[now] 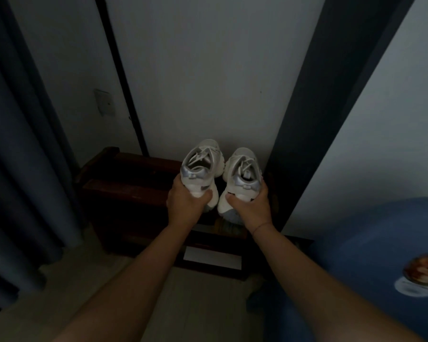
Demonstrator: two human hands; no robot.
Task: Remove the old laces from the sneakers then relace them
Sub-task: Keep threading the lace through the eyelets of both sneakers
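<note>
The left hand (pixel 186 202) is clamping the left sneaker (pixel 200 166) by its heel, the right hand (pixel 252 206) the right sneaker (pixel 242 170) — heel-only holds, perhaps risking a drop onto the shoe rack (pixel 124 191).

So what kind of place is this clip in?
Likely a dim room at home: a low wooden shoe rack against a white wall, a dark curtain on the left, a wall socket.
</note>
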